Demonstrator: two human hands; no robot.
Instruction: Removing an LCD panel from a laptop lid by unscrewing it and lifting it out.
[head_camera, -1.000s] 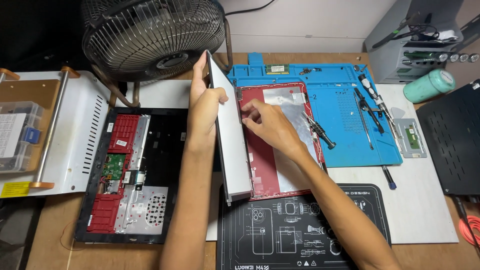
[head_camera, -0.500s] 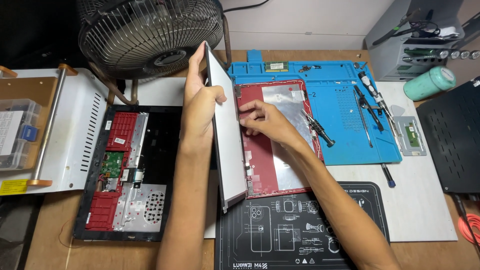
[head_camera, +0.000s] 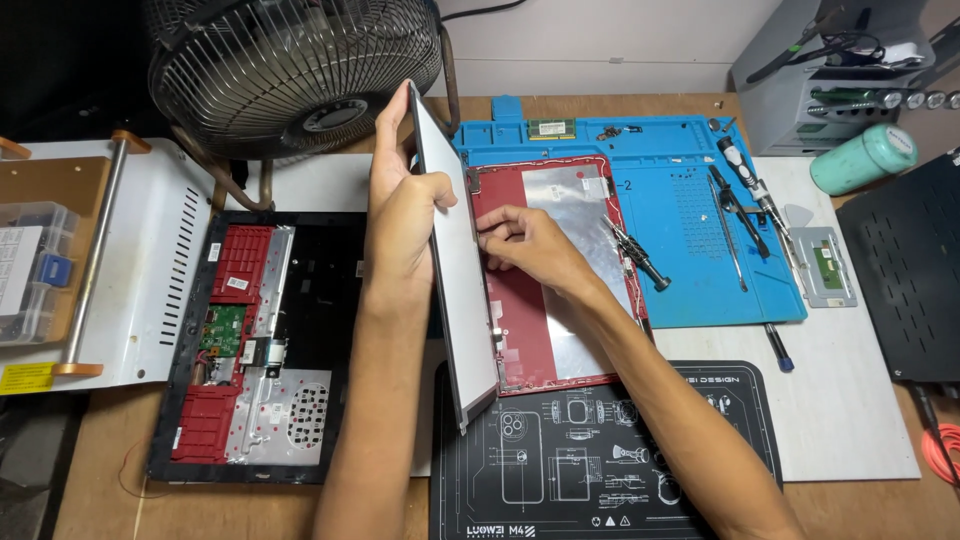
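Note:
My left hand (head_camera: 398, 205) grips a thin flat screen panel (head_camera: 455, 270) by its left edge and holds it tilted up on its long side. Under it lies a red laptop lid shell (head_camera: 520, 330) with a silver foil sheet (head_camera: 575, 255) inside. My right hand (head_camera: 525, 240) rests on the red shell just right of the raised panel, fingers bent near the panel's lower edge. To the left sits the open black laptop base (head_camera: 260, 350) with red parts and a green circuit board showing.
A blue work mat (head_camera: 690, 210) carries screwdrivers (head_camera: 632, 252) and tweezers. A black printed mat (head_camera: 600, 450) lies at the front. A fan (head_camera: 290, 70) stands at the back, a green cylinder (head_camera: 862, 158) at right, a parts box (head_camera: 30, 270) at left.
The screen panel has been lifted steeper off the red shell. My right hand has slid a little down and left along the shell beside the panel.

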